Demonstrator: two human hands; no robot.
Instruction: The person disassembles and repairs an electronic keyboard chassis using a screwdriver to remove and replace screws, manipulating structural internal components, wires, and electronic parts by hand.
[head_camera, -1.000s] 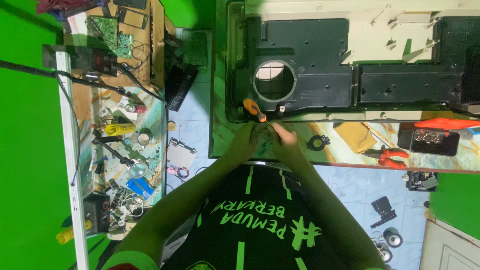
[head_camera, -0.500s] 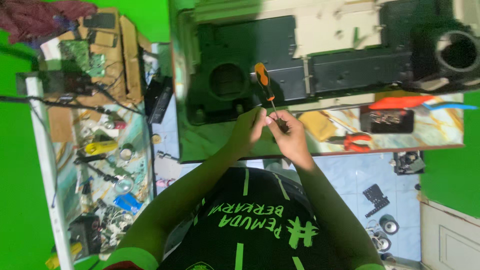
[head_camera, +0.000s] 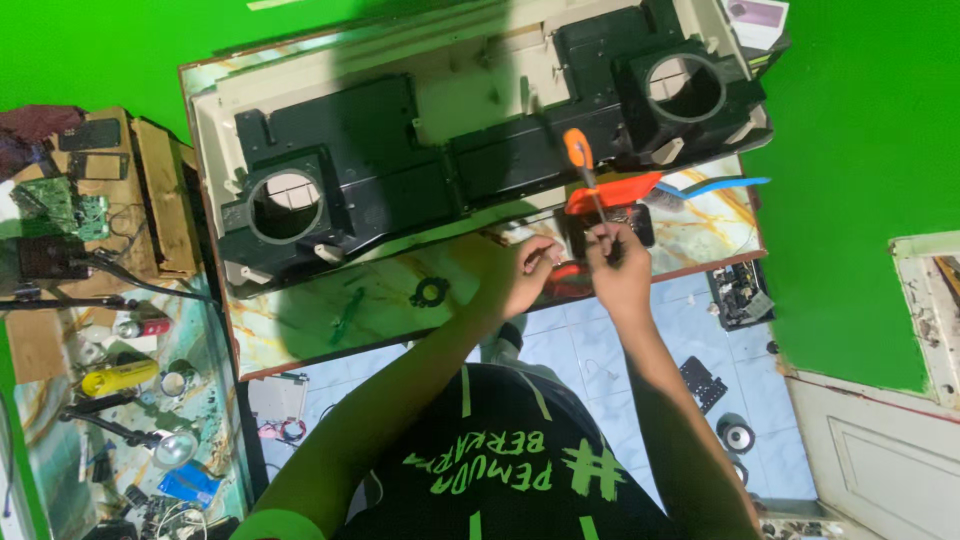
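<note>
The right hand (head_camera: 618, 268) grips the shaft of an orange-handled screwdriver (head_camera: 585, 170), which points up over the table (head_camera: 330, 310). The left hand (head_camera: 522, 275) is just beside it, fingers curled, though what they pinch is too small to tell. Behind both lies a long black housing (head_camera: 400, 150) with two round openings, and a small black ring (head_camera: 430, 292) sits on the marbled tabletop.

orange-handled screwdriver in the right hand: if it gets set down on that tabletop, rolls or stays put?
The screwdriver looks stiff: thin straight shaft, bulbous orange handle. The rounded handle probably lets it roll on the glossy marbled table. The right hand grips the shaft low, so the handle-heavy end may tip.
</note>
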